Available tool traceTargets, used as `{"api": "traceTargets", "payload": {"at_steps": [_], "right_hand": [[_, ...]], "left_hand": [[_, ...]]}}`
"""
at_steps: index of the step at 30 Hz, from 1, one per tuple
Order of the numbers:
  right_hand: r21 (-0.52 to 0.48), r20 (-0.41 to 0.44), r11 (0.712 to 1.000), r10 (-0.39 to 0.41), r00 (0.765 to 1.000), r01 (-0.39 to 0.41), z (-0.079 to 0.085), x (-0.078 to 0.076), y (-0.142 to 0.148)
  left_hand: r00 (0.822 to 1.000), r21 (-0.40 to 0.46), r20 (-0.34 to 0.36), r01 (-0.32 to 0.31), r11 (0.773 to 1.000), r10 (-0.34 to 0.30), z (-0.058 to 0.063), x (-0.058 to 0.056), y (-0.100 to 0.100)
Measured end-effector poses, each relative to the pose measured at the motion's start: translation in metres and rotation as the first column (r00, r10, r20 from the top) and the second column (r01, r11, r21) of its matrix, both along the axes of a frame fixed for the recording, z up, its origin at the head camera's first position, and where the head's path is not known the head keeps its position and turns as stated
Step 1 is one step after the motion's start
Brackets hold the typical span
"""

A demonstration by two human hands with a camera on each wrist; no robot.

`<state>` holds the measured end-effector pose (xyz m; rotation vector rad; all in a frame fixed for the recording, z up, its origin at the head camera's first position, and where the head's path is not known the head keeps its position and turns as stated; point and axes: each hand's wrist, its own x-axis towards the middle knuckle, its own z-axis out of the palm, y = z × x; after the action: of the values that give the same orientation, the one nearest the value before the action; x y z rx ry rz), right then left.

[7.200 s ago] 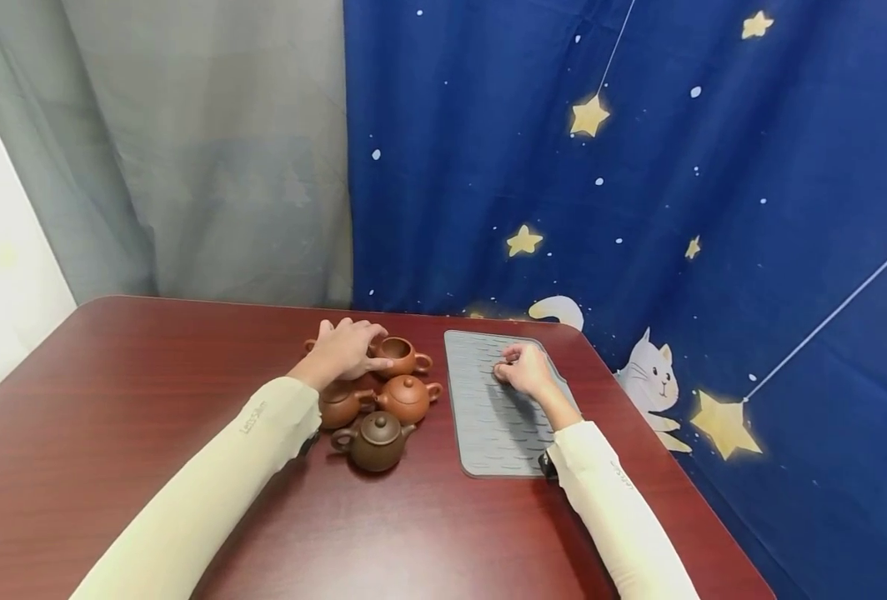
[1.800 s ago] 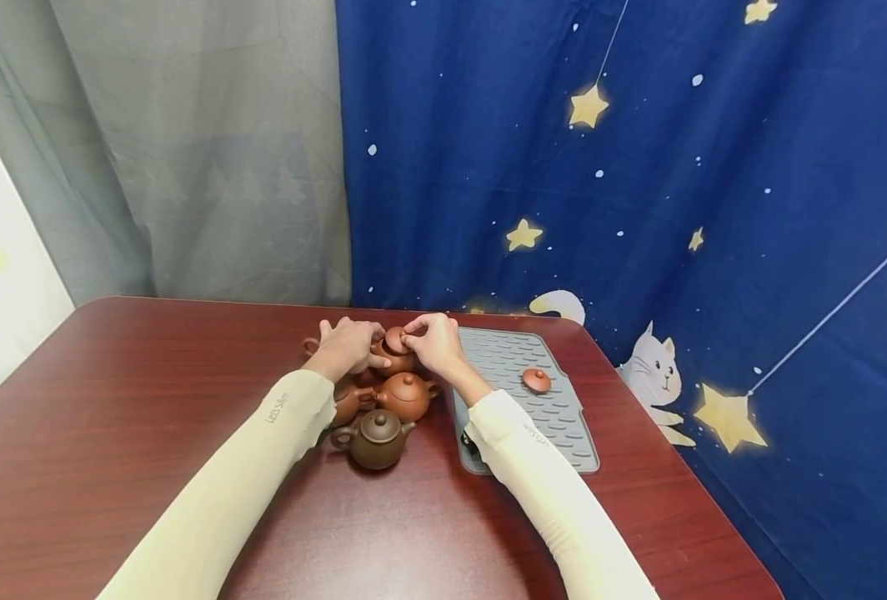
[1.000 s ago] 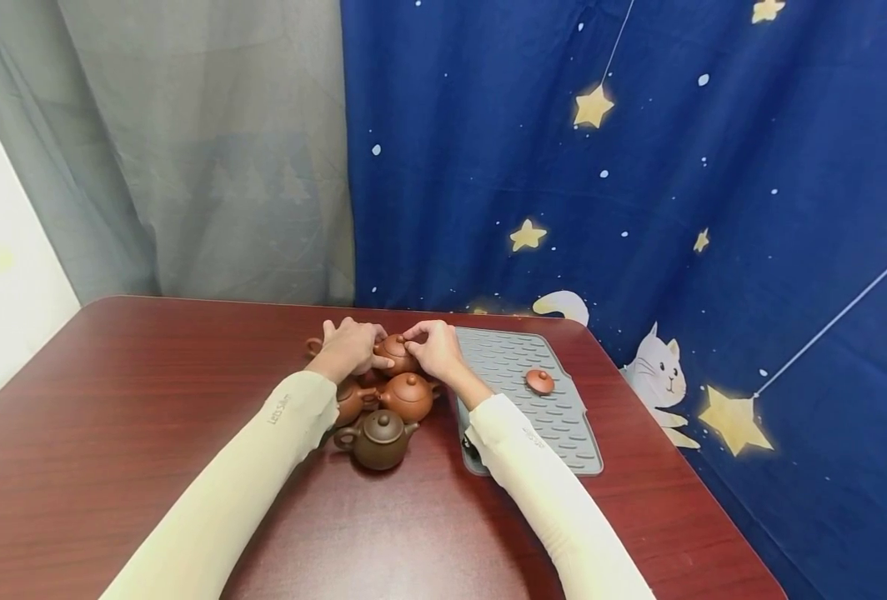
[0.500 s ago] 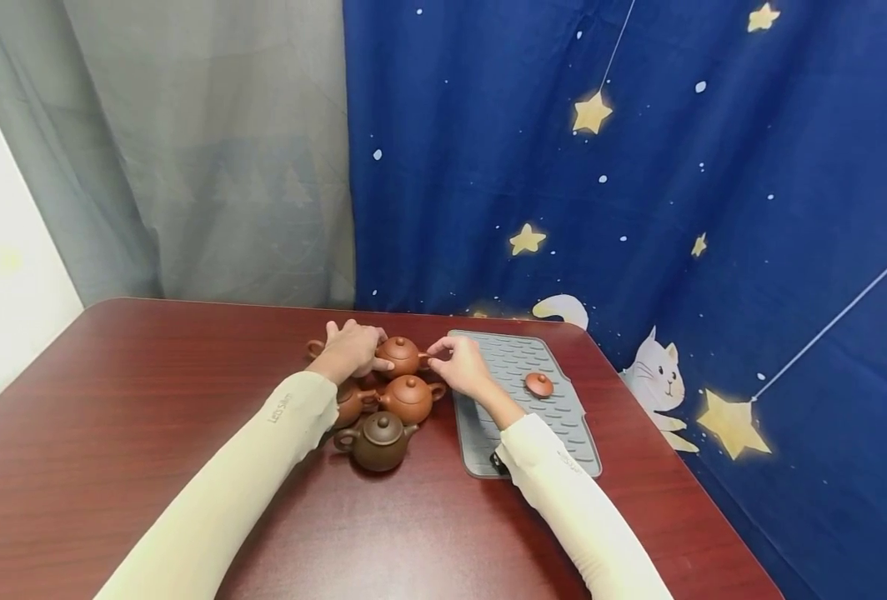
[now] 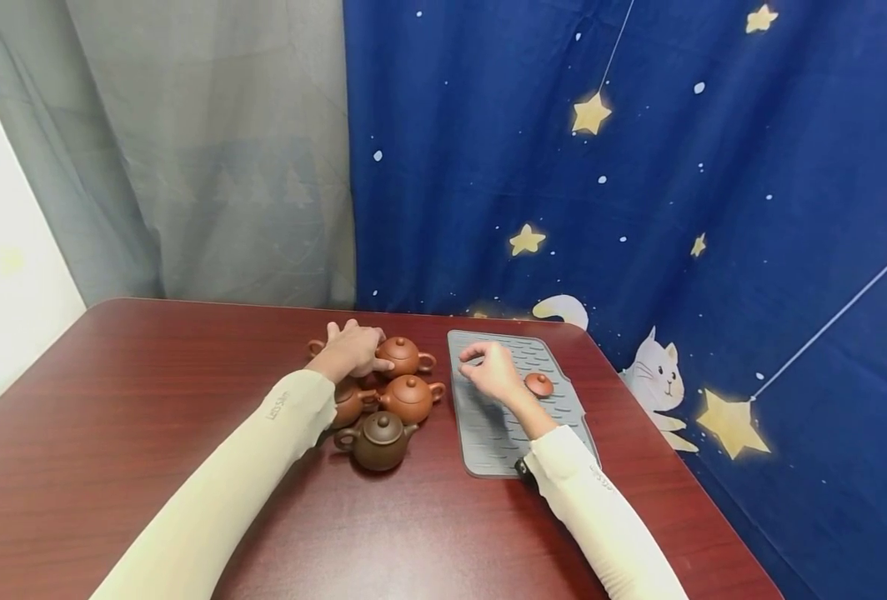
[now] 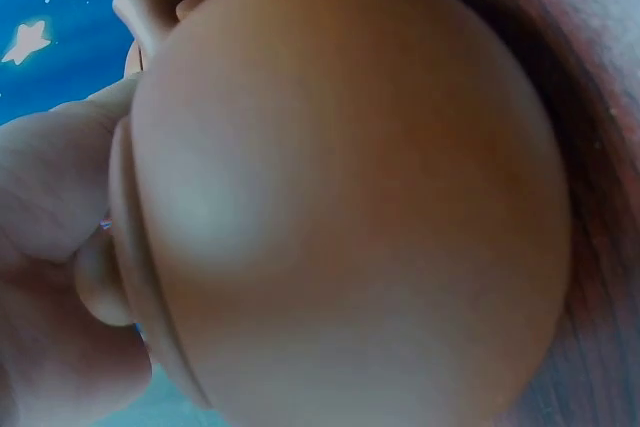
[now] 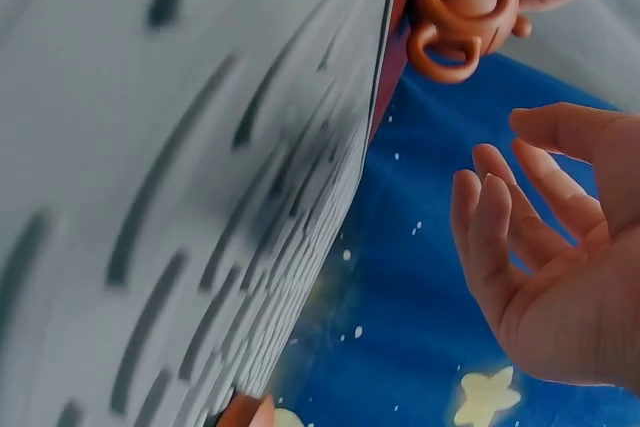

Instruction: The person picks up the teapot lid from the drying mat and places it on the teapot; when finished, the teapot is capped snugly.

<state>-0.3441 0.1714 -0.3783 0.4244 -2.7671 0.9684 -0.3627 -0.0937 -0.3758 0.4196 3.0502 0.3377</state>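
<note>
My left hand (image 5: 349, 350) grips the spout side of the rear reddish-brown clay teapot (image 5: 403, 357), thumb in front and fingers behind. That teapot has its lid on. My right hand (image 5: 492, 371) hovers over the grey ridged mat (image 5: 481, 450), fingers loosely bent, with nothing between them; the right wrist view shows the hand (image 7: 560, 257) empty. A loose reddish lid (image 5: 539, 384) lies on the mat beside the right wrist. In the left wrist view a round teapot (image 6: 350, 197) fills the picture and hides most of the left hand.
In front of the rear teapot stand an orange-brown teapot (image 5: 408, 398), a dark brown teapot (image 5: 379, 440) and another reddish teapot (image 5: 348, 404), all lidded. A handle (image 5: 316, 348) sticks out left of my left hand. Curtains (image 5: 443, 167) hang behind the table (image 5: 188, 375).
The rear teapot was uncovered earlier; my right hand set a lid on it, let go and moved right over the mat. Another lid was left on the mat. My left hand stayed in place.
</note>
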Motion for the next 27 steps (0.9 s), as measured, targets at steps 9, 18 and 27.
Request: {"api": "traceTargets", "payload": {"at_steps": [9, 18, 27], "right_hand": [[-0.074, 0.07, 0.995, -0.059, 0.996, 0.064, -0.001, 0.004, 0.028], [-0.055, 0.099, 0.995, -0.083, 0.992, 0.089, 0.0, 0.008, 0.055], [-0.02, 0.134, 0.987, -0.156, 0.979, 0.16, 0.002, 0.011, 0.086]], "left_hand": [[1.0, 0.015, -0.025, 0.007, 1.0, -0.007, 0.004, 0.004, -0.01], [1.0, -0.015, 0.009, -0.009, 1.0, 0.01, 0.02, 0.018, -0.04], [0.999, 0.003, 0.019, -0.036, 0.999, 0.036, 0.018, 0.026, -0.066]]}}
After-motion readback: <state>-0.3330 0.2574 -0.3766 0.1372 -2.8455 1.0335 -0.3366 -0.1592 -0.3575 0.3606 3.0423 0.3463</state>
